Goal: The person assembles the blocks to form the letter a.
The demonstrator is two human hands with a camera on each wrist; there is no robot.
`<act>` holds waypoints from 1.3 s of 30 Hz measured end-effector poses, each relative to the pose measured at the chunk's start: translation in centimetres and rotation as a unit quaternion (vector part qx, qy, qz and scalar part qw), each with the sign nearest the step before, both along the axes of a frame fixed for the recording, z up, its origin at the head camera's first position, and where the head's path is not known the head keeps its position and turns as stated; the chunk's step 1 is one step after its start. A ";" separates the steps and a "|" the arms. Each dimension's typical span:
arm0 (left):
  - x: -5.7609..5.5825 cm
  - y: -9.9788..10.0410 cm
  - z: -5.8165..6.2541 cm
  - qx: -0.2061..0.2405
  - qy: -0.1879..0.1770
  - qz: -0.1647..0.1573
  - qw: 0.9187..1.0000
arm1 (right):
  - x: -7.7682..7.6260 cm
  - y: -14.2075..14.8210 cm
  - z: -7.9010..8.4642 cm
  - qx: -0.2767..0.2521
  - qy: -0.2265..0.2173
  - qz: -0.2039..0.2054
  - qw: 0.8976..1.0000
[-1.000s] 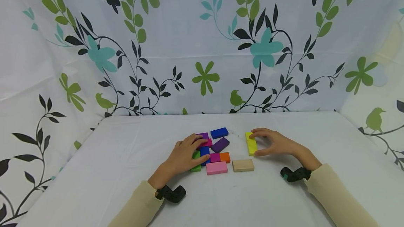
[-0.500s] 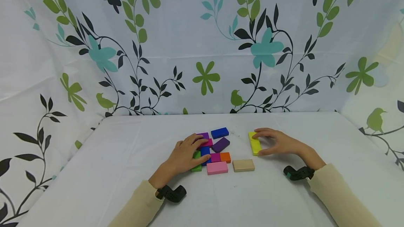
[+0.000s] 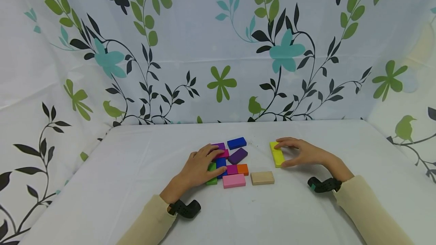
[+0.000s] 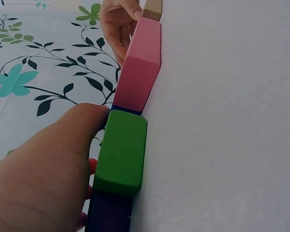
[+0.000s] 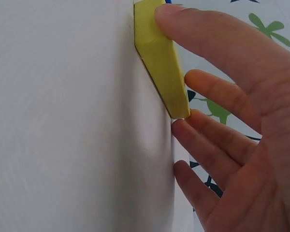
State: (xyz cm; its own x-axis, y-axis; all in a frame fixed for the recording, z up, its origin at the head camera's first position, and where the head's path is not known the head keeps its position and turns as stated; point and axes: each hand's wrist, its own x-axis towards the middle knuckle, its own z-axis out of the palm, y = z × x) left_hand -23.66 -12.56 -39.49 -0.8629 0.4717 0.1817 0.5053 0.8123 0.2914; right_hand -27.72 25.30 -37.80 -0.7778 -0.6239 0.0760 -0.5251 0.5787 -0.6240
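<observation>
In the head view my left hand [image 3: 197,165] rests over the left side of a group of coloured wooden blocks. Its fingers reach the magenta block [image 3: 223,154], and its thumb lies across the blue block [image 3: 221,163] beside a green block [image 4: 120,152]. Part of the group is hidden under this hand. To the right, my right hand [image 3: 303,152] holds a yellow block [image 3: 277,155] between the thumb at its near end and fingers at its far end. The right wrist view shows the thumb on the yellow block, low at the white surface.
Around the group lie a purple block [image 3: 237,156], another blue block [image 3: 236,143], an orange block [image 3: 243,169], a pink block [image 3: 234,181] and a bare wood block [image 3: 262,178]. A patterned curtain [image 3: 190,48] hangs behind the white-covered table [image 3: 265,218].
My right hand and the yellow block have slid a little to the right, away from the group. The left hand and the other blocks have stayed in place.
</observation>
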 end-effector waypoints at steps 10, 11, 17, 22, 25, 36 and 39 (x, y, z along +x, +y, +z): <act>0.0 0.0 -0.1 0.002 -0.003 0.000 1.000 | 0.0 -0.1 0.0 0.002 -0.022 -0.015 1.000; 0.0 0.0 -0.1 0.002 -0.004 0.000 1.000 | 0.0 -0.2 0.0 0.002 -0.022 -0.018 1.000; 0.0 0.0 -0.1 0.004 -0.005 -0.002 1.000 | 0.1 -0.5 0.3 0.004 0.013 -0.038 0.999; 0.0 0.0 -0.2 0.006 -0.006 -0.003 1.000 | 0.2 -0.9 0.6 -0.019 0.051 -0.050 0.997; 0.0 -0.1 -0.2 0.008 -0.004 -0.004 1.000 | 0.3 -1.2 0.9 -0.041 0.075 -0.039 0.996; 0.0 -0.1 -0.1 0.013 -0.003 -0.006 1.000 | 0.9 -3.2 1.6 -0.100 0.067 0.022 0.992; 0.0 -0.1 -0.1 0.013 -0.004 -0.007 1.000 | 1.2 -3.7 1.7 -0.096 0.047 0.045 0.993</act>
State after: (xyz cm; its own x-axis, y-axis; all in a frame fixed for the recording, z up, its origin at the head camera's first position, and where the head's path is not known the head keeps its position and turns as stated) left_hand -23.66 -12.64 -39.64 -0.8575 0.4794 0.1868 0.5145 0.7971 0.3162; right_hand -26.56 21.60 -36.10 -0.7037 -0.6572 0.2699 -0.6306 0.4029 -0.6633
